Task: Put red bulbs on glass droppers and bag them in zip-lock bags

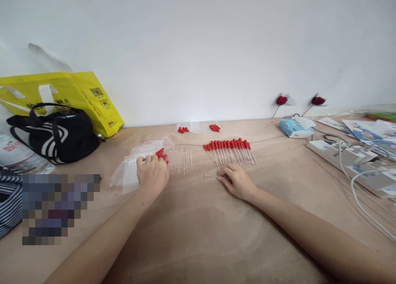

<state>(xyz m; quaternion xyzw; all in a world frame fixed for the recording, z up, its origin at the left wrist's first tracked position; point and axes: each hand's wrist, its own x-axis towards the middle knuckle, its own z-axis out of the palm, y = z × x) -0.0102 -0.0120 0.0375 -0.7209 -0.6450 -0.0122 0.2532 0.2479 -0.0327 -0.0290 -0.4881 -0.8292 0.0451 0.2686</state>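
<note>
Red-bulbed droppers [228, 144] look done, bare tubes [178, 159] to go; right hand [236, 181] pinching a single tube [211, 176], can't tell left hand [153, 172] grip.

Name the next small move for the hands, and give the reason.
Probably bring one of the red caps from beside the left hand to the clear tube. The right hand holds that tube, whose visible end is bare, while the capped tubes lined up beyond it suggest this one should match.
</note>
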